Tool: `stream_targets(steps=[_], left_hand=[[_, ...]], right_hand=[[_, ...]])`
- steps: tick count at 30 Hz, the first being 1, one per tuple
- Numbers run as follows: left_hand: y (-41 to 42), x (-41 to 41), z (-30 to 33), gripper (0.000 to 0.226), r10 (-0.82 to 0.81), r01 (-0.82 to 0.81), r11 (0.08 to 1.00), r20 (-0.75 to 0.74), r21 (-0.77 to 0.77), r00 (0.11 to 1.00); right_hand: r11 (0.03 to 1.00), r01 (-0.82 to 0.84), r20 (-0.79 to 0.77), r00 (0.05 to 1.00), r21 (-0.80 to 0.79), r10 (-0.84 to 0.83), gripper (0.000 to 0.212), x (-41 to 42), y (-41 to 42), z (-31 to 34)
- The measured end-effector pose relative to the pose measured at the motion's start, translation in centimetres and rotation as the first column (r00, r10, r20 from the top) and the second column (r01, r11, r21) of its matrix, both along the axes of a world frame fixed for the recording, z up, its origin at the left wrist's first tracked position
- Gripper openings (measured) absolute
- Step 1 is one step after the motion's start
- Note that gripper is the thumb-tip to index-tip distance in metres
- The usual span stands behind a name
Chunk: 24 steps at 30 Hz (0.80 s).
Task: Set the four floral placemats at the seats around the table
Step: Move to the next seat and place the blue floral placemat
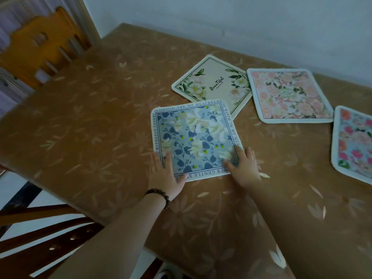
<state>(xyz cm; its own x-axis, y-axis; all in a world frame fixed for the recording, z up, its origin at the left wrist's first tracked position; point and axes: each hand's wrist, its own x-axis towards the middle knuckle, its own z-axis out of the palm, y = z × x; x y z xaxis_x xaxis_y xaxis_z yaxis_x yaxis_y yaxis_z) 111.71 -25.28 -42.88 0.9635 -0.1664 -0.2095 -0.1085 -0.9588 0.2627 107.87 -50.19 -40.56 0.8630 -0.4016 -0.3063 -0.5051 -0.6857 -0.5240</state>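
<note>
Both hands lay flat and unclenched on the blue placemat (196,137): the left hand (164,176), above a bead bracelet (159,197), pressed its near-left corner, the right hand (244,168) its near-right corner. On the brown table (90,117), rightward, lay the cream placemat (213,85), its corner tucked under the blue one, then the pink placemat (289,95), then the bright-flowered placemat (354,141) at the frame's edge.

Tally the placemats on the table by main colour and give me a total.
Blue placemat, under both hands: 1
Cream placemat, printed "Beautiful": 1
Pale pink placemat: 1
Bright pink and blue placemat, cut off by the picture's right edge: 1
Total: 4
</note>
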Motion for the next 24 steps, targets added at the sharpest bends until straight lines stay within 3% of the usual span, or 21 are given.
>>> stream_targets(steps=[12, 15, 24], left_hand=[[0.6, -0.7, 1.0, 0.093, -0.014, 0.019, 0.995, 0.045, -0.096, 0.999], [0.9, -1.7, 1.3, 0.092, -0.062, 0.064, 0.991, 0.020, -0.118, 0.998], [-0.5, -6.9, 2.2, 0.088, -0.239, 0.222, 0.956, -0.074, -0.192, 0.968]], right_hand=[[0.978, 0.199, 0.153, 0.970, -0.063, -0.188, 0.047, -0.4, 0.7, 1.7], [0.967, 0.246, 0.131, 0.963, -0.062, -0.237, 0.039, -2.0, 0.5, 2.2], [0.946, 0.298, -0.008, 0.954, -0.127, -0.301, 0.042, -11.9, 0.2, 3.1]])
